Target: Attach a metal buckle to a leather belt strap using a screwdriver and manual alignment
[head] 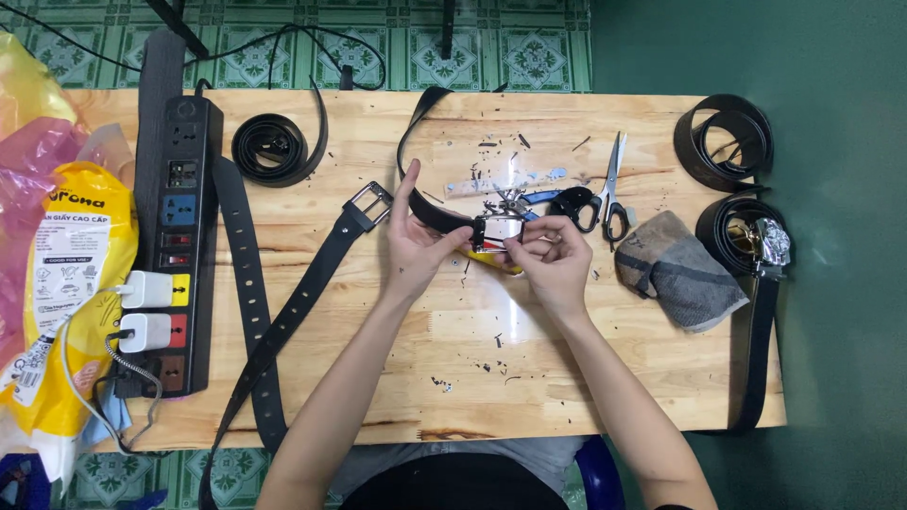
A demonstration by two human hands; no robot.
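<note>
A shiny silver belt buckle [500,229] sits at the end of a black belt [416,142] that curves up toward the table's far edge. My left hand [419,241] grips the belt strap just left of the buckle. My right hand [553,253] pinches the buckle's right side with its fingertips. A yellow object [493,259] lies partly hidden under the buckle and my hands. Both hands hover over the middle of the wooden table [472,378].
Scissors [612,194] and black-handled pliers [567,201] lie just right of the buckle. A grey cloth [680,269] and two coiled belts [726,142] are at the right. Another belt with a square buckle [312,283], a coiled belt [274,148], and a black power strip [175,246] lie left.
</note>
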